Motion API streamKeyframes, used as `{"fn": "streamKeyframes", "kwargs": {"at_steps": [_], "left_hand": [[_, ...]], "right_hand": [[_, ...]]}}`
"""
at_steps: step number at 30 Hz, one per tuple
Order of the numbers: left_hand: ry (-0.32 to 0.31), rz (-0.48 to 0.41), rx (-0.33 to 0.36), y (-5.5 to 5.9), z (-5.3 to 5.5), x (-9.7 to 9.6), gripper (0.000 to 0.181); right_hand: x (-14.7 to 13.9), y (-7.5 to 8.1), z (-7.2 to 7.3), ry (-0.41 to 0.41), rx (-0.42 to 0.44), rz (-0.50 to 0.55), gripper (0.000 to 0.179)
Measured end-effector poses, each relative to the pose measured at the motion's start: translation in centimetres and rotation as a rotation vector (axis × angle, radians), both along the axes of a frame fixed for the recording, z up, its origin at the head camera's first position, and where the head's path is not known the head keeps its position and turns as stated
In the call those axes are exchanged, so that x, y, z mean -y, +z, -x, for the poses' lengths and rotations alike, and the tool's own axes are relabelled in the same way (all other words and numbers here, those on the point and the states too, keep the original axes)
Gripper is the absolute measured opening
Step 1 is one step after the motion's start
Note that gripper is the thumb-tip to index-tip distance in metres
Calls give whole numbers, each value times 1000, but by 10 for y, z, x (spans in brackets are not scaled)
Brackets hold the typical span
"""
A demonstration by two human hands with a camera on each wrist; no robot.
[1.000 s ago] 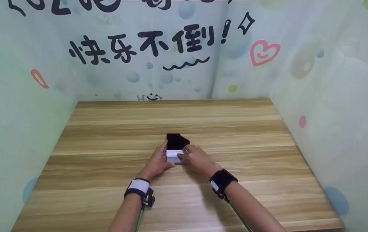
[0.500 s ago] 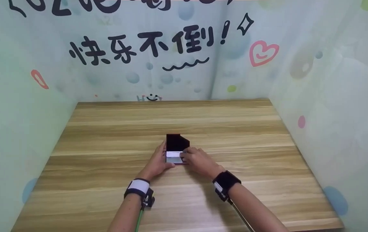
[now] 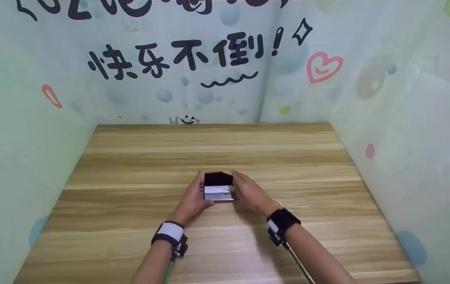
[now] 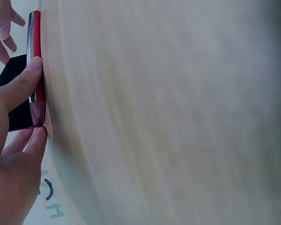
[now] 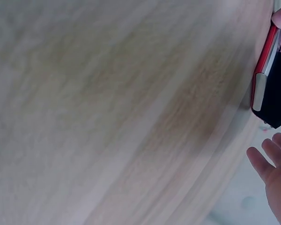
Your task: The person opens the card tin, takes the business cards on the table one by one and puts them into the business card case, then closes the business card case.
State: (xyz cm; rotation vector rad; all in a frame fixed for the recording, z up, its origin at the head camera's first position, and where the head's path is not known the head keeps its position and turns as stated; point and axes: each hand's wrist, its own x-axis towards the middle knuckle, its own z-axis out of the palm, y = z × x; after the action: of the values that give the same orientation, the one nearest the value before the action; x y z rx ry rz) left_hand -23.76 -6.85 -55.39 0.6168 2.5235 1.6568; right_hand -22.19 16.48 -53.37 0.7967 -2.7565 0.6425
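A small red card case point(image 3: 219, 196) with silvery edges sits mid-table, its black-lined flap point(image 3: 218, 179) raised at the far side. A whitish strip point(image 3: 217, 189) crosses it in front of the flap. My left hand point(image 3: 188, 202) grips the case's left end: in the left wrist view the thumb presses the near edge and fingertips meet the opposite side. My right hand point(image 3: 253, 196) is at the right end, fingertips beside the flap's right edge. Its fingers point(image 5: 260, 161) are extended and spread in the right wrist view; its palm side is partly hidden.
The wood-grain table point(image 3: 138, 157) runs back to a printed curtain wall point(image 3: 225, 94), with more curtain at left and right. Each wrist wears a strapped camera point(image 3: 180, 243) with a cable trailing toward me.
My right hand has drawn back from over the case's right part to its right side, fingers straightening. The flap now looks shorter, tipped further toward me. My left hand keeps its grip.
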Motion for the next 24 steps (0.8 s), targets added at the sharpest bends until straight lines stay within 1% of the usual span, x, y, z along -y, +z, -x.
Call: {"fn": "streamKeyframes", "kwargs": {"at_steps": [4,6,8,10,12,14,17,20,24], "left_hand": [[-3,70,-36,3,-4,0,88],[-14,97,-48,6,-5,0,76],[-24,143,-56,9,-6,0,67],[-33,208,-57,13,-6,0,61],[-45,292,-35,16,-7,-1,59],[-55,374,13,19,-8,-1,60],[-75,459,61,22,-9,-3,60],[-84,476,83,23,-11,-4,60],[-94,479,96,25,-12,-4,59]], "right_hand": [[-1,3,-4,11,5,-44,49],[-2,3,-7,18,0,-63,48],[-4,3,-11,15,0,-77,49],[-6,2,-14,24,-11,-87,49],[-6,0,-18,46,-37,-98,45],[-6,-3,-21,76,-77,-111,37],[-5,-8,-23,112,-132,-118,27],[-4,-11,-24,127,-151,-115,24],[-6,-11,-25,136,-131,-98,26]]}}
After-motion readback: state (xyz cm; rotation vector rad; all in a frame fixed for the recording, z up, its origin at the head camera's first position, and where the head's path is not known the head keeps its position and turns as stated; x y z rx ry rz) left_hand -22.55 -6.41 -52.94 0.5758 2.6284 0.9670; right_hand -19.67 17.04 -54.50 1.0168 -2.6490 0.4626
